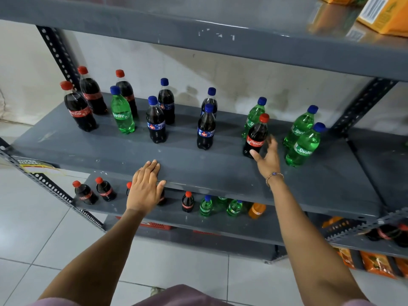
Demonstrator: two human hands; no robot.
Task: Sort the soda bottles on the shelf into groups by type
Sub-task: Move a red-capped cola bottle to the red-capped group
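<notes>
On the grey middle shelf [198, 168] stand mixed soda bottles. Three red-capped Coca-Cola bottles [79, 111] are grouped at the left, with one green Sprite bottle [122, 113] beside them. Several dark blue-capped cola bottles [156, 123] stand in the middle. At the right, a lone Coca-Cola bottle [256, 138] stands in front of three Sprite bottles [303, 146]. My right hand [266, 157] is open, its fingers spread right beside the lone Coca-Cola bottle, with the thumb at its base. My left hand [145, 186] lies flat on the shelf's front edge and holds nothing.
The lower shelf [154, 215] carries small Coca-Cola, Sprite and one orange soda bottle [257, 210]. Orange cartons [384, 16] sit on the top shelf at the right. Perforated steel uprights [59, 56] frame the rack. Orange packets [377, 263] lie at the bottom right. White floor tiles lie below.
</notes>
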